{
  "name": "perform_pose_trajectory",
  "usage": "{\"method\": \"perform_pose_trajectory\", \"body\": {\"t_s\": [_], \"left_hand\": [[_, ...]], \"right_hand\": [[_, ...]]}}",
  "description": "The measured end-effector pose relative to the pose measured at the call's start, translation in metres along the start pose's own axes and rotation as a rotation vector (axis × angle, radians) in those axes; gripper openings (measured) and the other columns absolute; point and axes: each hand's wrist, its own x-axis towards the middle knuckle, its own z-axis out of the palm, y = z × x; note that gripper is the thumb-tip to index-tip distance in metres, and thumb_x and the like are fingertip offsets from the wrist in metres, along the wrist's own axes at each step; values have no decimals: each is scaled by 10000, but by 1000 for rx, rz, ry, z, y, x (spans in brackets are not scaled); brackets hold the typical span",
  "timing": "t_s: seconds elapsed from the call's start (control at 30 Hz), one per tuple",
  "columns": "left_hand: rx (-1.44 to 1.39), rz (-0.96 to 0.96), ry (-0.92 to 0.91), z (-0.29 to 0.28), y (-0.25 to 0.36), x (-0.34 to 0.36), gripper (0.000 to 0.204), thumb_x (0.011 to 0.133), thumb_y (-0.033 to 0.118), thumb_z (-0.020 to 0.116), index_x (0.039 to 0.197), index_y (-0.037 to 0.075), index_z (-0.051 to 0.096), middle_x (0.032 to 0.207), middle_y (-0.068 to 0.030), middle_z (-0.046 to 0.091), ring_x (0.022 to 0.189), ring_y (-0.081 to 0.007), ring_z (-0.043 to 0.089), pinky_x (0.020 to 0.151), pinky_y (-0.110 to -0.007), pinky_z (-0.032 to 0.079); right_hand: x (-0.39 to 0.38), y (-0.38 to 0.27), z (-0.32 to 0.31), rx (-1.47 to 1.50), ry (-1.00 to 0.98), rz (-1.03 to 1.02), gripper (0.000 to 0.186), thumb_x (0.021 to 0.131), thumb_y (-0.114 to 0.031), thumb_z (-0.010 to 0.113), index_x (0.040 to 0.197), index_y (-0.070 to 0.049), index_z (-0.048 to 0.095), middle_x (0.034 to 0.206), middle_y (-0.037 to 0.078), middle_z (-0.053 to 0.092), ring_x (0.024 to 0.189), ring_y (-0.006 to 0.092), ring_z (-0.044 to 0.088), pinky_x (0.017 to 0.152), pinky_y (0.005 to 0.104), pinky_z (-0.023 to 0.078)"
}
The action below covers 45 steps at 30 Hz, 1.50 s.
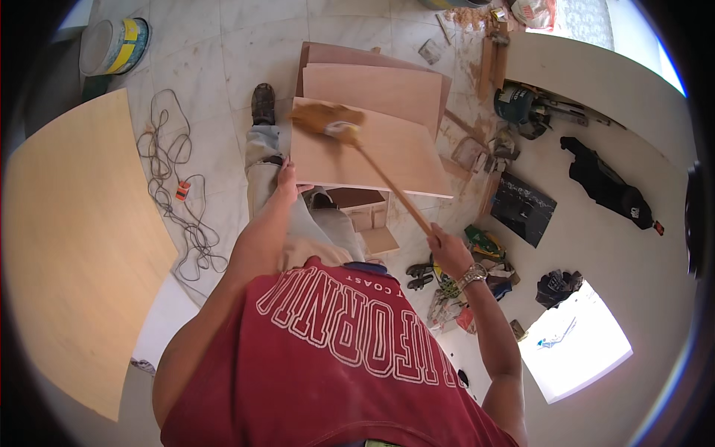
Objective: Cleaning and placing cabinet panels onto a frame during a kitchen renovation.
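- A large pale sheet point(74, 253) fills the left side, lying flat; a bucket point(113, 46) with a yellow band stands beyond its far corner.
- A grey cord point(175, 186) lies in loose loops on the tiled floor just right of the sheet, with a small orange tag on it.
- The left hand point(287, 185) rests at the near left edge of the board point(365, 153), by the raised knee; the fingers curl down over the edge and touch it, but I cannot tell how tightly they grip.
- The board lies flat on a small wooden cabinet point(369, 212), with more boards point(372, 78) stacked just behind it.
- A shoe point(262, 103) stands on the floor left of the stacked boards.
- The brush point(328, 121) sits at the far left part of the board, its pale bristles blurred, on or just above the surface. Its long wooden handle point(395, 190) slants down to the right, across the board and past its near edge.
- The right hand point(447, 249) is clamped around the handle's near end, fingers wrapped together; the bristles are well away from them, at the other end. A metal watch is on that wrist.
- Right of the hand, tools point(488, 249) and scraps are scattered on the floor; farther right lie a power saw point(521, 108), a dark slab point(523, 208) and black cloth point(611, 186).
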Motion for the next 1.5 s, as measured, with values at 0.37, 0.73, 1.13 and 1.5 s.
{"method": "perform_pose_trajectory", "body": {"t_s": [0.37,0.73,1.13,1.5], "left_hand": [[-386,-117,-130,-28,-13,28,646,928,630,300,1330,155,472,1312,-121,548,1199,-400,522,937,-614,451],[25,-13,-130,-20,-13,50,417,956,393,552,1232,86,485,1223,-109,588,1087,-324,601,936,-464,498],[77,94,-100,-17,25,-11,405,985,295,514,1300,48,451,1303,-127,541,1228,-329,501,1040,-509,417],[114,71,13,-82,62,-13,335,1006,305,452,1274,104,479,1248,-96,575,1153,-306,548,908,-499,517]], "right_hand": [[-176,83,-91,-47,-34,180,435,867,-231,619,1297,-180,574,804,193,671,726,342,676,682,414,523],[-174,200,-69,-497,172,573,330,932,-297,531,1232,-158,552,775,128,686,725,354,673,656,494,531],[-31,82,36,136,193,153,297,939,-269,480,1214,-237,587,874,144,682,836,345,668,707,445,539],[-39,234,64,91,360,567,241,880,-285,549,1033,-127,647,932,168,693,890,350,674,773,457,549]]}}
